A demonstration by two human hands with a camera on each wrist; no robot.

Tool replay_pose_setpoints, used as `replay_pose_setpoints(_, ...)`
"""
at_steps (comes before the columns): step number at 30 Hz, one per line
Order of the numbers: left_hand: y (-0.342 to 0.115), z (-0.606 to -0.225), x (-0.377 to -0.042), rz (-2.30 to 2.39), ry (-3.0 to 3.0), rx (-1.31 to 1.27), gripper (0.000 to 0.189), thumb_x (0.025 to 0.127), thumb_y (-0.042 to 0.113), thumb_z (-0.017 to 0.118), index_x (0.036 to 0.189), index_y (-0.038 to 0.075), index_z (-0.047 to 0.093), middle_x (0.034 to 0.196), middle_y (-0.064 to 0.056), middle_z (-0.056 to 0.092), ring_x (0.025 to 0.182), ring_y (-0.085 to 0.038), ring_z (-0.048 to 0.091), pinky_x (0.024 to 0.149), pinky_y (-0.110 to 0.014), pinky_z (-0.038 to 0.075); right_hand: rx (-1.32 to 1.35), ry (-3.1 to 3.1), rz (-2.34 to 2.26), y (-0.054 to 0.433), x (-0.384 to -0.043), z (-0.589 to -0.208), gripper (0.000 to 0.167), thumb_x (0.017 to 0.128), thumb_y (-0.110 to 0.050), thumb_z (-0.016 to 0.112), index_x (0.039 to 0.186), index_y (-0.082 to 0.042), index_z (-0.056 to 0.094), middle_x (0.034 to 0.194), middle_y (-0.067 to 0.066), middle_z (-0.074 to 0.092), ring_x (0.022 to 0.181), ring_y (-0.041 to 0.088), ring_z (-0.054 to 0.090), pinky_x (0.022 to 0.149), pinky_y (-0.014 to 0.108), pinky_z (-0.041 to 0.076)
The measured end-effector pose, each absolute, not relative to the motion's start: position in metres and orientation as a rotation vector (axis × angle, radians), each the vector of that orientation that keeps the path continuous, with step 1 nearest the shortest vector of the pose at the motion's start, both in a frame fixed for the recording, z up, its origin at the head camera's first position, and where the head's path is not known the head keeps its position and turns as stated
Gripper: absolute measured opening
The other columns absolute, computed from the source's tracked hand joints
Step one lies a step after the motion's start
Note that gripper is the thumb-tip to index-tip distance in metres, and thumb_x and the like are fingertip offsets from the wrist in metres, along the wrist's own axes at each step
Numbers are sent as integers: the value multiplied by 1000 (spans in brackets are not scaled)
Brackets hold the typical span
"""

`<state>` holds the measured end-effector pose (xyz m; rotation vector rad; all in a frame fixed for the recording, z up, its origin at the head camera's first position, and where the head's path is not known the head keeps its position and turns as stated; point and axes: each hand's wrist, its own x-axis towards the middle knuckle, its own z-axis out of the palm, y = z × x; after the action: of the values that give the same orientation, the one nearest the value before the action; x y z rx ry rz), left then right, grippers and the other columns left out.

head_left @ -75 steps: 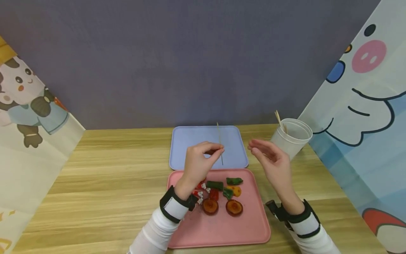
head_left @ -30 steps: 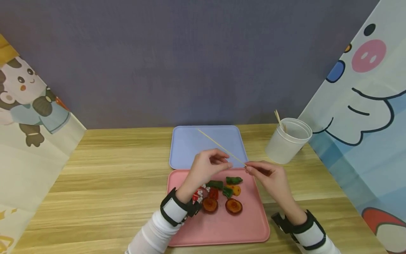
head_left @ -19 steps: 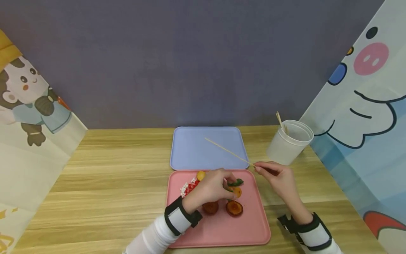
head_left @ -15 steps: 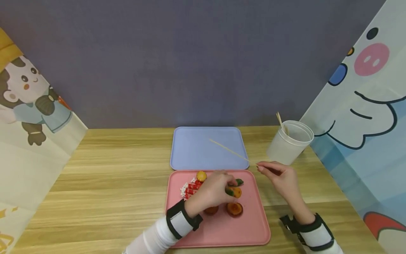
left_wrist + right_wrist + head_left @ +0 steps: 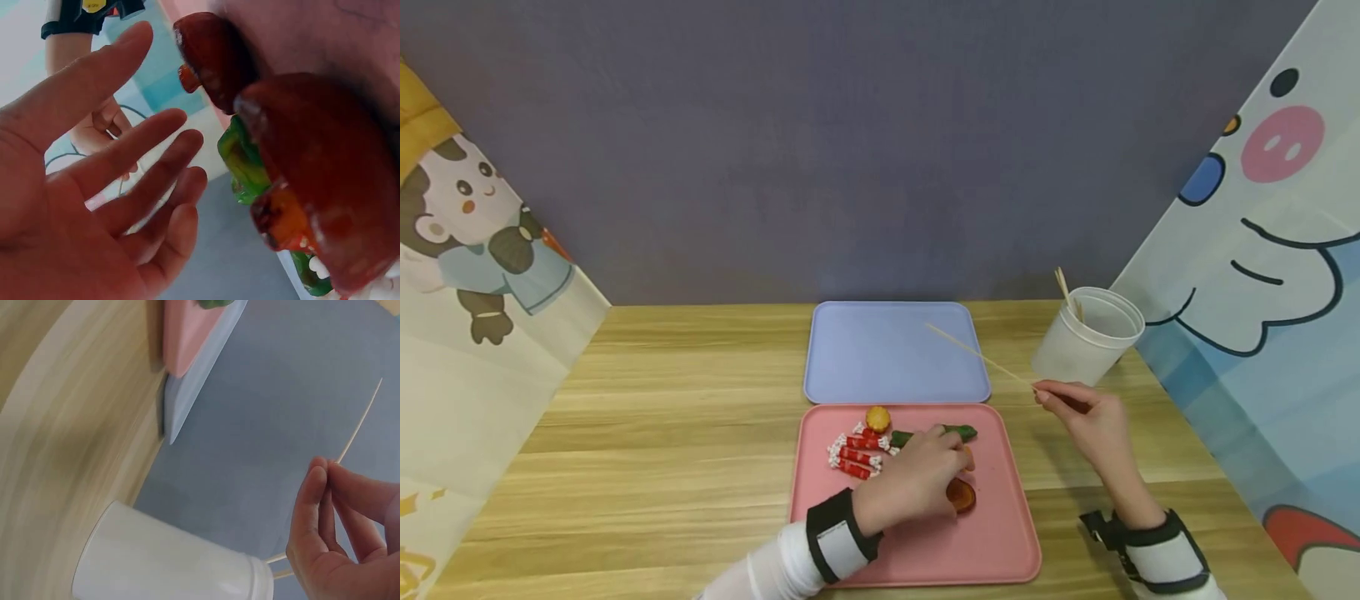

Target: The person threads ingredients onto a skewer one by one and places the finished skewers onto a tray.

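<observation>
My right hand [image 5: 1093, 425] pinches a thin bamboo skewer [image 5: 977, 354] near one end; its free tip slants up and left above the blue tray. In the right wrist view, that skewer [image 5: 362, 422] comes out between thumb and fingertips. Over the pink tray [image 5: 992, 550], my left hand [image 5: 917, 479] reaches among the food pieces and holds nothing. A brown mushroom-like piece [image 5: 961, 496] shows beside it. From the left wrist, the thumb stands apart from the spread fingers, facing two brown caps [image 5: 215, 59] and a green pepper piece [image 5: 240, 159]. The hand hides several pieces in the head view.
Red-and-white rolls [image 5: 856, 456], a corn piece [image 5: 877, 419] and green pieces [image 5: 958, 432] lie on the pink tray. Behind it sits the blue tray [image 5: 880, 354]. A white bucket [image 5: 1078, 346] holding more skewers [image 5: 1064, 287] stands at the back right.
The skewer has passed from my left hand to my right, which has since drawn it rightward. My left hand has come down over the food on the pink tray.
</observation>
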<state>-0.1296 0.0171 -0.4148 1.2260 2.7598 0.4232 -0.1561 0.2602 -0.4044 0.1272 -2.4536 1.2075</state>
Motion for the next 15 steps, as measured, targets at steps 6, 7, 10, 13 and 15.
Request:
replay_pose_setpoints(6,17,-419,-131,305,2696,1432,39,68,19,83,104,26,70,102,11,62,97,-9,51,85,-26,44,59,-2464,1153,271,-157,-411,12,82,-10,74,93,-6,76,82,5,74,69,-16,59,59,9,48)
replay_pose_setpoints(7,17,-420,-131,292,2677,1467,39,69,17,82,105,27,70,101,11,62,97,-9,51,86,-27,44,51,-2468,1143,273,-158,-411,12,82,-11,74,93,-6,76,81,3,74,69,-16,59,59,9,48)
replay_pose_setpoints(10,16,-422,-132,264,2625,1549,42,69,11,81,106,28,70,100,12,61,99,-7,51,93,-33,44,29,-2485,1100,276,-158,-412,13,83,-15,74,93,-8,77,81,3,74,68,-17,58,58,8,47)
replay_pose_setpoints(13,16,-424,-133,289,2583,1579,43,71,7,79,106,28,70,100,12,61,104,-6,52,100,-42,43,26,-2495,1084,278,-159,-413,14,84,-17,73,93,-8,77,81,6,74,68,-18,58,58,9,47)
replay_pose_setpoints(15,16,-425,-134,301,2576,1587,42,71,5,78,106,28,70,99,11,61,104,-6,52,103,-44,41,27,-2500,1081,278,-159,-413,14,84,-18,73,94,-8,76,81,6,74,67,-17,58,58,9,47)
